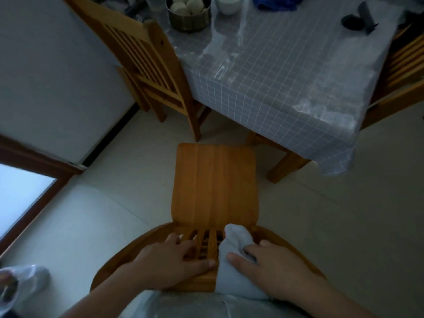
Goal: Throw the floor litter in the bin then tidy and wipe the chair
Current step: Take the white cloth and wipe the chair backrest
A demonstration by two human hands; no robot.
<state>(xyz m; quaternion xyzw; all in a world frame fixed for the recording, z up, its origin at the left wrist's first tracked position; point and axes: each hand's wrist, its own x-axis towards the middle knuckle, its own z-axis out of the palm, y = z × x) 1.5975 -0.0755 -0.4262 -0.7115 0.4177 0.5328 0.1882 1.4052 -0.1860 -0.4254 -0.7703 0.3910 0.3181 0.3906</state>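
Note:
A wooden chair [214, 182] stands right below me, its bare seat facing the table and its slatted backrest nearest to me. My left hand [169, 262] rests flat on the backrest's top rail, with the fingers over the slats. A pale blue cloth [234, 271] is draped over the right part of that rail. My right hand [273, 269] presses down on the cloth and grips it. No litter shows on the floor, and no bin is in view.
A table with a checked plastic cover [286, 72] stands beyond the chair, carrying a metal pot [189, 13], a white bowl [228, 4] and dark items. A second chair [146, 63] is at the table's left, a third [403, 72] at its right. White wall on the left.

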